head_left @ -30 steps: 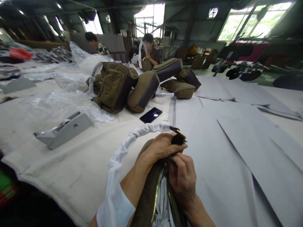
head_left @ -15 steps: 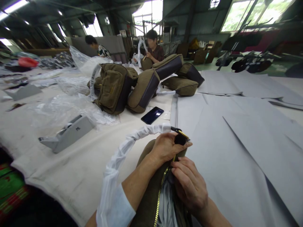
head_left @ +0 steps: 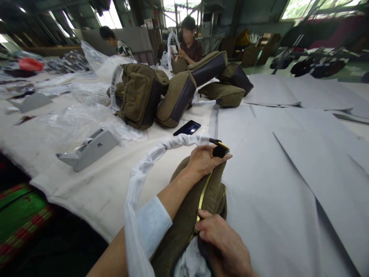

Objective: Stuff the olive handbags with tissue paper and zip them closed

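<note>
Left hand (head_left: 201, 161) clasps the olive bag (head_left: 186, 216) at its far end; right hand (head_left: 224, 239), fingers narrowed, pinches the gold zipper (head_left: 204, 194).

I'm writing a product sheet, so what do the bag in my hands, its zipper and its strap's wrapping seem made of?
Bag: probably woven cloth, matte olive-brown, judging by its fine ribbing. Zipper: likely metal, with a shiny brass-coloured finish, since its teeth glint. Strap wrapping: thin, white, crinkled sheet; plastic or paper, I can't tell.
</note>
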The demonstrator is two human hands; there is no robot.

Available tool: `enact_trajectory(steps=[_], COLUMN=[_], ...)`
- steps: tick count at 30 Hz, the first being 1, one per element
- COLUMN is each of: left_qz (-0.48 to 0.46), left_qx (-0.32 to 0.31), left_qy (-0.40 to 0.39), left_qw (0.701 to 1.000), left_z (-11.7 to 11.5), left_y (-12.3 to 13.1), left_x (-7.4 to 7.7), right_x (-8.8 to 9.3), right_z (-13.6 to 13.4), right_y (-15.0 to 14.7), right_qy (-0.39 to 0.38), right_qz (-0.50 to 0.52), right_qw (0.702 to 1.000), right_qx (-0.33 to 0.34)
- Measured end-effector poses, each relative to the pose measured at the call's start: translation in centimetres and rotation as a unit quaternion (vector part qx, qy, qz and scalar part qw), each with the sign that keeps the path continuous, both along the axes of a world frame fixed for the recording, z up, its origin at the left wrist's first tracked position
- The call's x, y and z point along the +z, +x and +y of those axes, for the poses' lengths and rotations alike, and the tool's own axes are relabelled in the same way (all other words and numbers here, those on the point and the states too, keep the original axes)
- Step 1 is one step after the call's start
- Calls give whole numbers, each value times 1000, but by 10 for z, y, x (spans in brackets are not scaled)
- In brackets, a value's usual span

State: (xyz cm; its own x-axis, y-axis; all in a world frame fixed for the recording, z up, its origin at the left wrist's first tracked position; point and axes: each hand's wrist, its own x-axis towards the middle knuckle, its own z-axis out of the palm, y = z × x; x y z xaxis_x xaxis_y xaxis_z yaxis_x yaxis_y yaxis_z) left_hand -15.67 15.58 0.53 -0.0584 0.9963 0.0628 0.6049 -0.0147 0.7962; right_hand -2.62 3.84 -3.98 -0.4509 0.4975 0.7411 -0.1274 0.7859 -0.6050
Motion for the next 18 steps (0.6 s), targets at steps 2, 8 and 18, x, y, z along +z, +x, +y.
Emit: enact_trajectory(steps=[2, 8, 18], left_qz=[40, 43, 94], left_qx=[1, 37, 211], left_qy=[10, 126, 140], left_qw=[999, 990, 963], left_z=[-6, -136, -308], left_y=[0, -36, -16], left_x=[8, 33, -87], right_x=[-2, 14, 43], right_z=[-9, -24, -41], right_y=[-1, 16, 6], right_qy=[-74, 37, 196], right_qz=[9, -29, -290], right_qw=[997, 997, 918], right_qx=[-25, -57, 188])
